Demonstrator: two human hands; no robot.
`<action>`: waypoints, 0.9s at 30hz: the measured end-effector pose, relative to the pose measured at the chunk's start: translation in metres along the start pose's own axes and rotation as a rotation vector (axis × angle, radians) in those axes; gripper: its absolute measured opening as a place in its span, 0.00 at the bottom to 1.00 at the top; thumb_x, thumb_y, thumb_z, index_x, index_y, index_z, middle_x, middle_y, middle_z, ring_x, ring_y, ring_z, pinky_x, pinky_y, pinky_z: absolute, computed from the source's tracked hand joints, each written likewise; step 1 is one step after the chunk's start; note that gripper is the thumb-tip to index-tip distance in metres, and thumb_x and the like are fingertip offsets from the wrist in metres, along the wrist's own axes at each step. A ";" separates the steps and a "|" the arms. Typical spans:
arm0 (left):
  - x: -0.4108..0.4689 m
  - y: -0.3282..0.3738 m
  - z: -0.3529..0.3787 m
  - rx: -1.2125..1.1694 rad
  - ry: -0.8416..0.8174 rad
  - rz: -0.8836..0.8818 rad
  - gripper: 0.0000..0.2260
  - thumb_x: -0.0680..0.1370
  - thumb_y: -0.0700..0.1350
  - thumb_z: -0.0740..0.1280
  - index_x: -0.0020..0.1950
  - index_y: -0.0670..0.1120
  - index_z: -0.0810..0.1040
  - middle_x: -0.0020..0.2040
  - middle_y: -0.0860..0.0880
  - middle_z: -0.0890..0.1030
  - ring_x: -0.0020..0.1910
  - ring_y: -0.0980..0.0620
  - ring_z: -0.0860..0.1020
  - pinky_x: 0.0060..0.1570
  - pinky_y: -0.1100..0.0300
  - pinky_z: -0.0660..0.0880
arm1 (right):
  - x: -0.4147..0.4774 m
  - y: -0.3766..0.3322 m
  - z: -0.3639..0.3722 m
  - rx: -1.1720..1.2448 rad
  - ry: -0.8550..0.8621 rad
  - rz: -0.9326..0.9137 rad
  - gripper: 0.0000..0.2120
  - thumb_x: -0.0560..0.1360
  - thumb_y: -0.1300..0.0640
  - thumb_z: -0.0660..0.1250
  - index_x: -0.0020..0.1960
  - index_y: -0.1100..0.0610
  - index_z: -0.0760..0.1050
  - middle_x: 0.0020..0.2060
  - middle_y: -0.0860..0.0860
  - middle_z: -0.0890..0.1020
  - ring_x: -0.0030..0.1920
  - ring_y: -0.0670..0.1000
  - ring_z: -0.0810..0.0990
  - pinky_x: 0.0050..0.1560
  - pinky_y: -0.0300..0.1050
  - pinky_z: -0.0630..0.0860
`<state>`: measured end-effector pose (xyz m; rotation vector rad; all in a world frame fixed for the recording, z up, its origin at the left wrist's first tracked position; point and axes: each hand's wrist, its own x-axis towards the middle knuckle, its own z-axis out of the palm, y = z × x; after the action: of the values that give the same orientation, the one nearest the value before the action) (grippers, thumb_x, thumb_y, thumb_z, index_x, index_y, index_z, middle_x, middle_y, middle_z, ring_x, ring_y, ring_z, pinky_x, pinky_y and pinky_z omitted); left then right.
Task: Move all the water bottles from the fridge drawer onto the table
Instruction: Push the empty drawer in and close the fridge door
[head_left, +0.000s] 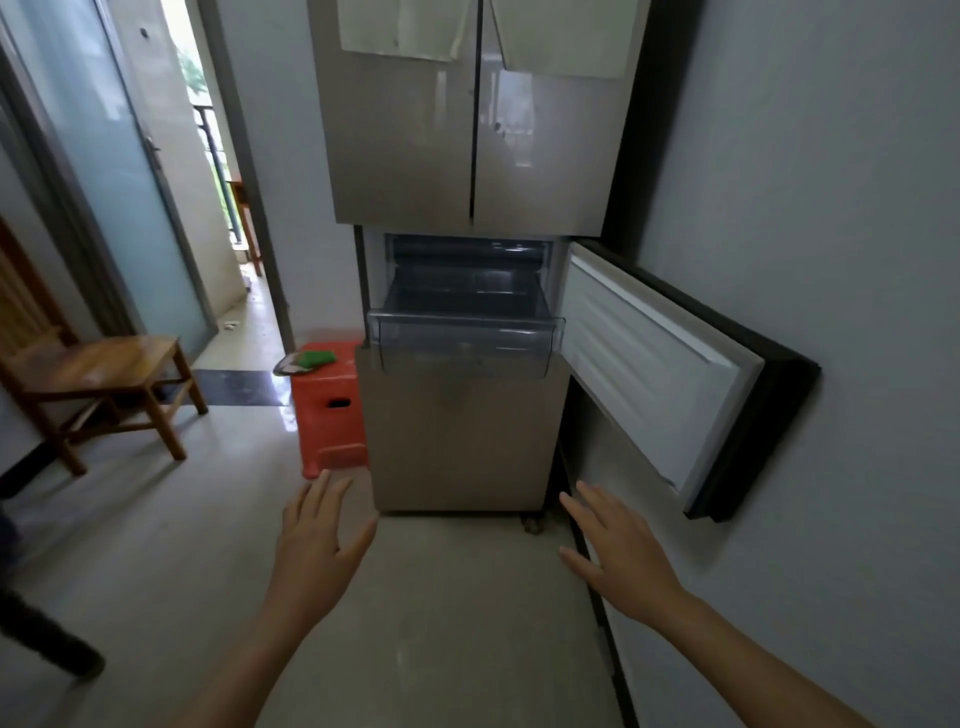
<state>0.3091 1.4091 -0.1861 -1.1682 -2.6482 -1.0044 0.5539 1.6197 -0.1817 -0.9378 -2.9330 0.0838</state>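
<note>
A tall beige fridge (467, 145) stands ahead against the right wall. Its middle compartment door (660, 364) is swung open to the right. A clear plastic drawer (465, 340) is pulled out from that compartment, and I see no water bottle inside it. My left hand (317, 545) hovers low in front of the fridge, fingers spread, holding nothing. My right hand (618, 551) is held out at the same height below the open door, also spread with nothing in it. No table is in view.
A red plastic stool (330, 410) with a green item (317, 357) on it stands left of the fridge. A wooden chair (104, 384) is at the left. A doorway (223, 208) opens behind. The grey wall (831, 260) runs along the right. A dark object (41, 634) lies low left.
</note>
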 end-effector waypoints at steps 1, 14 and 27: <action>0.014 -0.003 0.006 -0.007 -0.005 0.002 0.35 0.69 0.63 0.55 0.66 0.40 0.71 0.68 0.38 0.69 0.69 0.37 0.63 0.67 0.45 0.60 | 0.015 0.004 0.000 0.004 0.013 0.001 0.32 0.78 0.38 0.37 0.62 0.52 0.74 0.58 0.52 0.80 0.57 0.53 0.80 0.49 0.45 0.78; 0.230 -0.037 0.082 0.022 0.021 0.017 0.26 0.74 0.52 0.67 0.67 0.38 0.70 0.70 0.38 0.67 0.71 0.38 0.61 0.68 0.44 0.60 | 0.231 0.037 -0.003 0.047 0.123 -0.029 0.49 0.66 0.26 0.28 0.73 0.53 0.60 0.73 0.53 0.60 0.73 0.56 0.59 0.69 0.52 0.59; 0.353 -0.034 0.186 0.238 -0.002 0.059 0.32 0.74 0.54 0.65 0.73 0.41 0.61 0.74 0.40 0.60 0.73 0.41 0.58 0.66 0.47 0.62 | 0.392 0.094 0.042 -0.008 0.179 -0.008 0.27 0.70 0.43 0.57 0.63 0.57 0.72 0.60 0.57 0.78 0.59 0.58 0.78 0.53 0.51 0.74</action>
<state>0.0703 1.7265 -0.2376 -1.1853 -2.6277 -0.6562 0.2865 1.9225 -0.2142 -0.8854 -2.7740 -0.0123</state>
